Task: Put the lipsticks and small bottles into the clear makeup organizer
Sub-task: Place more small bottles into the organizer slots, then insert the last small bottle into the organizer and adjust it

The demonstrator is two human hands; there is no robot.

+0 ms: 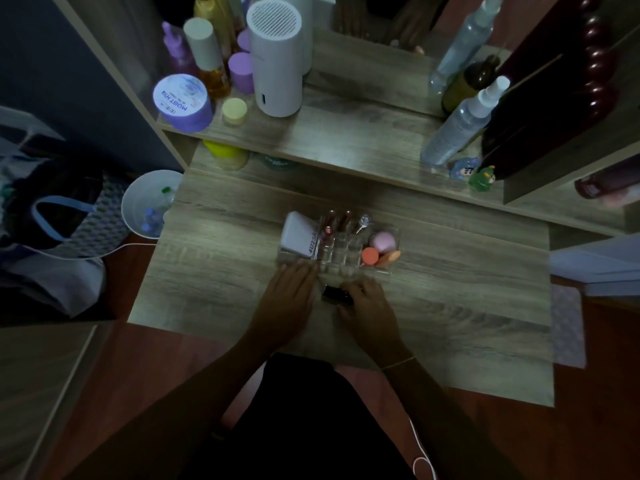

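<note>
Both forearms reach toward 12 o'clock, converging. Left hand (289, 295) palm down, fingers stretched flat toward 1 o'clock. Right hand (365, 304) curled, fingertips pointing toward 10 o'clock, thin band on wrist.

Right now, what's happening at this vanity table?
A person is filling a clear makeup organizer on the wooden table. Lipsticks, a white tube and sponges already sit in it. The left hand rests at the organizer's front edge, while the right hand touches a small dark item just in front of it.
</note>
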